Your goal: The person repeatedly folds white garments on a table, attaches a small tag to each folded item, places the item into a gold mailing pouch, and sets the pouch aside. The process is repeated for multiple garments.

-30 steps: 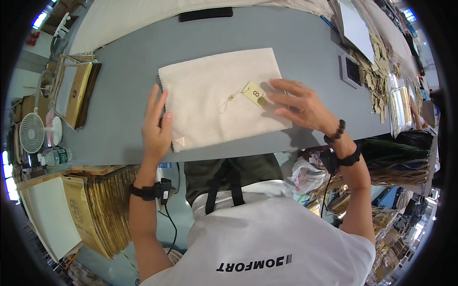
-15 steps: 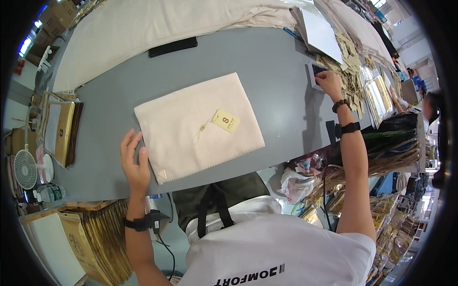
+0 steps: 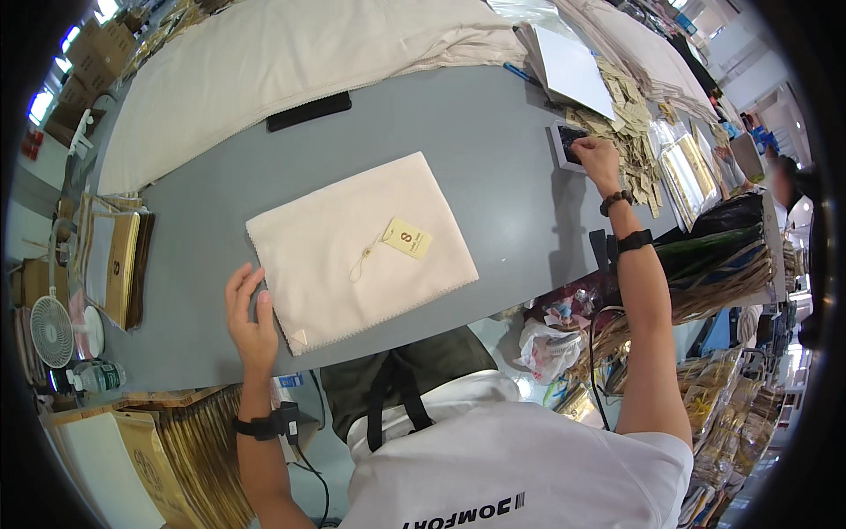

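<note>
A folded cream cloth [image 3: 335, 273] with a stitched edge lies on the grey table. On top of it rests a pale yellow hang tag [image 3: 407, 238] with a thin looped string [image 3: 359, 264]. My left hand [image 3: 250, 319] is by the cloth's left edge, fingers stretched out and apart, holding nothing. At the right, my right hand [image 3: 598, 161] reaches into a small white box [image 3: 558, 152] with dark contents. Its thumb and fingertips are pinched together at the box. Whatever they may hold is too small to make out.
A heap of tan tags [image 3: 627, 123] lies beyond the right hand, near a white board [image 3: 573, 70]. A black flat case [image 3: 308, 112] sits against cream fabric [image 3: 264, 62] along the far side. Stacked packages [image 3: 115, 264] stand at the left table edge.
The whole view has shifted slightly, moving the cloth a little down in the picture. My right hand stays at the small box, its fingertips drawn together; my left hand keeps its place by the cloth.
</note>
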The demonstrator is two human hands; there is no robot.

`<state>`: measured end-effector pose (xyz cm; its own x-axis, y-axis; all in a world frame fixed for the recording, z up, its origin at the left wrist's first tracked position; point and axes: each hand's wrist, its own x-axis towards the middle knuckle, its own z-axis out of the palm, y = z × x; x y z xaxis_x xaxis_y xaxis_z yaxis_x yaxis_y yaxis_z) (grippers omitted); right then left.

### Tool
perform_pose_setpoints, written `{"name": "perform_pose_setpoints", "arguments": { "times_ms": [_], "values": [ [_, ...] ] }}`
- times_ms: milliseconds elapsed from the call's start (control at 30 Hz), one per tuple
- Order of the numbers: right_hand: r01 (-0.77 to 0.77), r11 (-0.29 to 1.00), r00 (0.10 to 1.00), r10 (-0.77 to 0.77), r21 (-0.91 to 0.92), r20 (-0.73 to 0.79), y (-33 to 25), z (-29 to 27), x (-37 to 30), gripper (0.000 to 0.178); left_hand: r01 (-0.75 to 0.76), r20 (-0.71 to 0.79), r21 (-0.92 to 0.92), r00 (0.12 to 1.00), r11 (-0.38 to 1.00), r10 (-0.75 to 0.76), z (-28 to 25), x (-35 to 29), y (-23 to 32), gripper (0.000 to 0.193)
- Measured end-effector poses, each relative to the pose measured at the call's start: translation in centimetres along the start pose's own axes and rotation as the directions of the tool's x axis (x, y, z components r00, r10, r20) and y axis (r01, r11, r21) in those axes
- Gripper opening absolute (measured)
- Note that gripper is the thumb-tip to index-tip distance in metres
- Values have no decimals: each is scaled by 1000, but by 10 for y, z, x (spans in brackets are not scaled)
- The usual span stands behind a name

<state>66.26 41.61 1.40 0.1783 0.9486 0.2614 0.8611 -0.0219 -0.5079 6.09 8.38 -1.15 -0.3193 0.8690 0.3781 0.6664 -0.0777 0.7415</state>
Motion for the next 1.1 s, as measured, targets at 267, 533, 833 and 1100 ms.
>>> {"name": "perform_pose_setpoints", "arguments": {
  "times_ms": [267, 533, 833, 1100],
  "values": [
    [62, 996, 995, -66, -59, -69, 7, 2, 7, 23, 22, -120, 4, 993, 1000, -21, -1, -2, 4, 26],
    [178, 764, 863, -425, 621, 275, -162, -8, -137, 14, -57, -13, -47, 998, 997, 56, 7, -24, 86, 17],
    [-81, 603, 564, -629, 793, 536, -286, 16, -274, 10, 394, 349, -551, 910, 736, -225, 30, -27, 118, 11],
    [214, 594, 636, -687, 775, 351, -286, 25, -285, 11, 376, 301, -497, 920, 782, -251, 33, -31, 114, 7]
  ]
}}
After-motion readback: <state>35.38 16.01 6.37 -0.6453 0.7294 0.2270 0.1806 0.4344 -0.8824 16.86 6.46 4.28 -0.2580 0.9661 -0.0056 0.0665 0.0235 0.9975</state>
